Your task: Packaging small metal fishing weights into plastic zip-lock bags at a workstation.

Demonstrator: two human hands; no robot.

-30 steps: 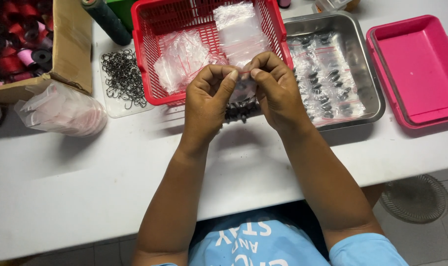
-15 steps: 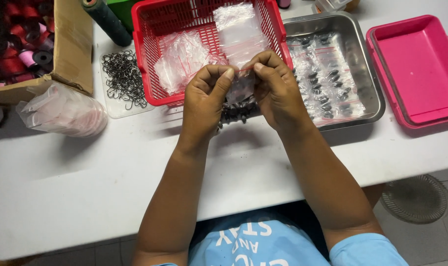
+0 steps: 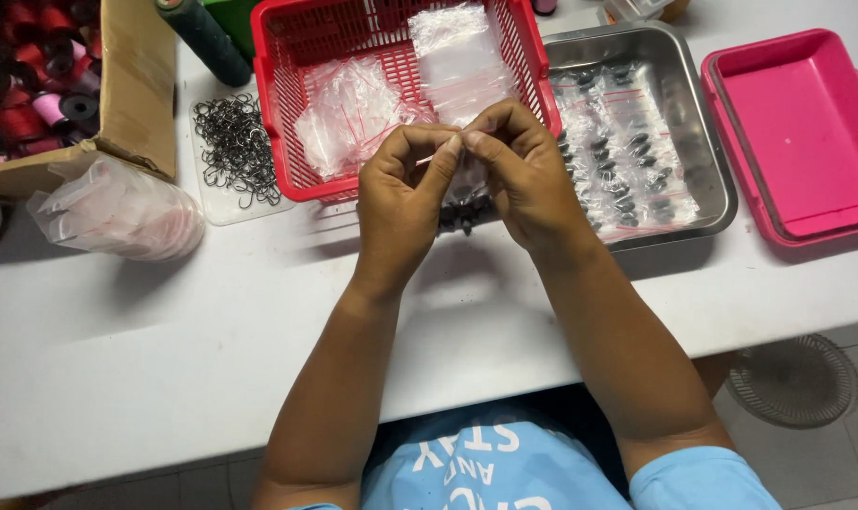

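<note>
I work over the white table top (image 3: 145,349), with the red slotted plastic basket (image 3: 287,142) of empty clear bags just beyond my knuckles. To its right stands the steel tray (image 3: 707,151) of filled bags, and to its left the loose heap of dark wire hooks (image 3: 232,146) lies on a clear sheet.

My left hand (image 3: 400,203) and my right hand (image 3: 523,179) meet in front of the basket's near wall. Both are pinched together on the top edge of the small clear zip bag with a red strip (image 3: 466,194), which hangs between them above the table with dark pieces in its bottom. Thumb and forefinger of each hand clamp the strip; my knuckles hide most of the seal.

To do this well, I judge I should keep the strip flat and level between the two pinches. I should press along it from one end without skipping a stretch, and let the weight hang straight so nothing spills.

Against half a second ago, my thumbs have closed up. They were apart with a stretch of red strip showing between them, and now the tips almost touch. The bag also sits a little higher and more hidden.
</note>
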